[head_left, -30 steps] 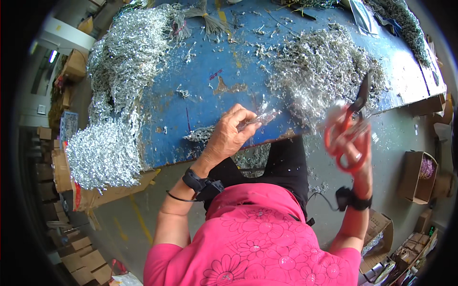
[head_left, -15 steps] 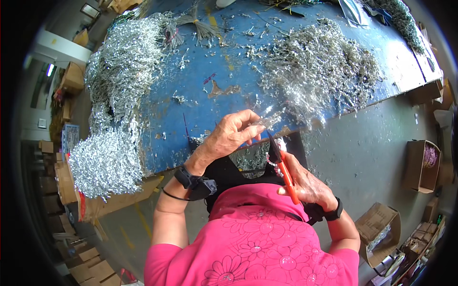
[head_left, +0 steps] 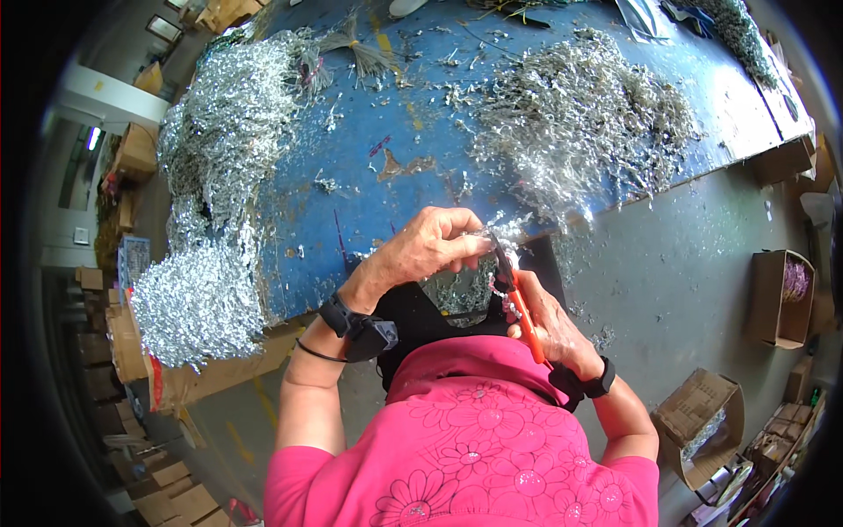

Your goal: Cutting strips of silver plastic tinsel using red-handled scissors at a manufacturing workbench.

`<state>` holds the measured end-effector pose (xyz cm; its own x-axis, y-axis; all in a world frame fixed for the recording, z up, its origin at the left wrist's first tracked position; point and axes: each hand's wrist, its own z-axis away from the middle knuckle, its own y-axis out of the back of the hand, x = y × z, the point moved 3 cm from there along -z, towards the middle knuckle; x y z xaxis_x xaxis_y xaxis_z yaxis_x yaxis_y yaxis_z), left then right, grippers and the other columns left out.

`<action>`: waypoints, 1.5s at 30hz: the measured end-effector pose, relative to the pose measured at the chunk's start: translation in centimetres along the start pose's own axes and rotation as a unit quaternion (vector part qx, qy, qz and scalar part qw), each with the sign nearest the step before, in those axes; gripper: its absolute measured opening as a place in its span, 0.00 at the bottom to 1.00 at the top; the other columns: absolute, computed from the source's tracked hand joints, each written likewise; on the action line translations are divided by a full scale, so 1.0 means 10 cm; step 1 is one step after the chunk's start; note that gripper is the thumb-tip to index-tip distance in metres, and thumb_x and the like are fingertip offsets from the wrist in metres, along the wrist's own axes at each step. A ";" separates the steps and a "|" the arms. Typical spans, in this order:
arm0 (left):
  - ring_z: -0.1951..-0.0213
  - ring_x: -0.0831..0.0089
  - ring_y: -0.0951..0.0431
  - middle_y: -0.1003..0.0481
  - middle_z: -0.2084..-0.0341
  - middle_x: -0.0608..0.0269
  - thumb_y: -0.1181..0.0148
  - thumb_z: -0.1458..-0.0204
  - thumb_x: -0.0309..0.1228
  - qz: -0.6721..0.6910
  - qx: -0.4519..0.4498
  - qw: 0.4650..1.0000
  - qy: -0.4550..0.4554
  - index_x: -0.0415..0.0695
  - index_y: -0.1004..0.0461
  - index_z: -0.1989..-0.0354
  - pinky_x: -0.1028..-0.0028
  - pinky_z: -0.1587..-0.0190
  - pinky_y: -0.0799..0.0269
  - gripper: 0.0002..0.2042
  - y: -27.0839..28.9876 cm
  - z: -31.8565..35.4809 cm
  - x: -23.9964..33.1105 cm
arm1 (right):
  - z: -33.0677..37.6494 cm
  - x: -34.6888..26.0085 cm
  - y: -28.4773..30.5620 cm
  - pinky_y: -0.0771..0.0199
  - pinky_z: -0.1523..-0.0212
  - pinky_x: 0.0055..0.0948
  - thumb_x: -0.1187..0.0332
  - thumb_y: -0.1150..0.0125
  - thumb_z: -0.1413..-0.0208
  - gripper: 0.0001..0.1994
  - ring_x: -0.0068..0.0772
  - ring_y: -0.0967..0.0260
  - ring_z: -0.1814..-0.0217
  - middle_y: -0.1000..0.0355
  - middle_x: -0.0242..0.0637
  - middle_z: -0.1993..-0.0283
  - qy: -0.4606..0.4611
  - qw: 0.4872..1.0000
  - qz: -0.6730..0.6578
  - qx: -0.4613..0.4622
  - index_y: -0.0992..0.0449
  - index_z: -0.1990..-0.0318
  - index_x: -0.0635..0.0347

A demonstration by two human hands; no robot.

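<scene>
Head view. Left hand (head_left: 428, 243): thumb and fingertips pinched on a silver tinsel sprig (head_left: 512, 225), held by the near edge of the blue table (head_left: 342, 162), apparently so that the loose end is left exposed. Right hand (head_left: 555, 325): wrapped around the orange-red handles of scissors (head_left: 524, 321); the dark, slim blades are pointed far and set beside the left fingertips, presumably so that the sprig is kept within reach; whether foil is caught between them cannot be told. Tabletop: painted, worn brown in patches, strewn with foil scraps. Tinsel heap (head_left: 588, 114), far right: curled, tangled, loosely mounded. Tinsel bundle (head_left: 224, 114), left: bright, crinkled, draped toward the near side, seemingly for easy access.
</scene>
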<state>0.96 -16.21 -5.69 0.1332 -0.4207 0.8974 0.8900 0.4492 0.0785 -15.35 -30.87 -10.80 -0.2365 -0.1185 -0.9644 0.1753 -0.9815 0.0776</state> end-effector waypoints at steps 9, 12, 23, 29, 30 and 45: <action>0.77 0.84 0.28 0.23 0.79 0.67 0.41 0.41 0.37 -0.024 -0.027 0.999 -0.003 0.39 0.23 0.65 0.81 0.75 0.33 0.12 0.01 -0.13 0.04 | 0.00 0.14 -0.03 0.28 0.61 0.37 0.59 0.43 0.38 0.17 0.43 0.27 0.62 0.29 0.47 0.62 -0.015 0.996 -0.066 0.062 0.37 0.54 0.63; 0.78 0.84 0.28 0.23 0.79 0.67 0.41 0.42 0.38 -0.027 -0.026 0.999 0.001 0.40 0.23 0.66 0.81 0.75 0.33 0.12 -0.01 -0.16 0.04 | 0.02 0.15 -0.02 0.29 0.65 0.35 0.61 0.45 0.36 0.14 0.41 0.29 0.67 0.30 0.47 0.67 -0.006 0.996 -0.031 0.082 0.37 0.58 0.64; 0.79 0.86 0.30 0.24 0.79 0.71 0.41 0.43 0.40 -0.036 -0.048 0.998 0.034 0.43 0.23 0.69 0.83 0.81 0.38 0.12 -0.02 -0.14 -0.03 | 0.06 0.06 0.09 0.31 0.56 0.41 0.53 0.35 0.48 0.27 0.51 0.28 0.60 0.29 0.48 0.61 -0.015 0.999 0.042 0.030 0.39 0.49 0.60; 0.79 0.87 0.30 0.24 0.79 0.72 0.40 0.44 0.40 -0.048 -0.077 0.995 0.049 0.44 0.22 0.66 0.83 0.83 0.40 0.11 -0.03 -0.13 -0.06 | 0.04 0.09 0.11 0.31 0.55 0.45 0.52 0.35 0.48 0.30 0.59 0.29 0.56 0.28 0.51 0.58 0.005 0.999 0.040 -0.003 0.40 0.47 0.60; 0.79 0.87 0.30 0.24 0.79 0.72 0.40 0.44 0.40 -0.038 -0.078 0.995 0.055 0.44 0.21 0.65 0.83 0.83 0.40 0.11 -0.03 -0.12 -0.06 | 0.04 0.08 0.12 0.31 0.55 0.45 0.52 0.35 0.48 0.30 0.59 0.29 0.56 0.28 0.51 0.58 0.005 0.999 0.040 -0.004 0.40 0.47 0.60; 0.78 0.86 0.30 0.24 0.79 0.72 0.41 0.43 0.39 -0.021 -0.020 0.999 0.044 0.42 0.23 0.66 0.82 0.79 0.37 0.12 0.04 -0.02 -0.05 | 0.04 0.10 0.12 0.32 0.70 0.40 0.59 0.38 0.42 0.16 0.56 0.30 0.72 0.31 0.51 0.74 -0.027 0.992 0.044 0.118 0.34 0.61 0.62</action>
<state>1.32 -15.97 -6.23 0.1317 -0.5077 0.8514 0.9120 0.3987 0.0967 -15.79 -32.25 -11.60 -0.2817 -0.2060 -0.9371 -0.0300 -0.9743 0.2232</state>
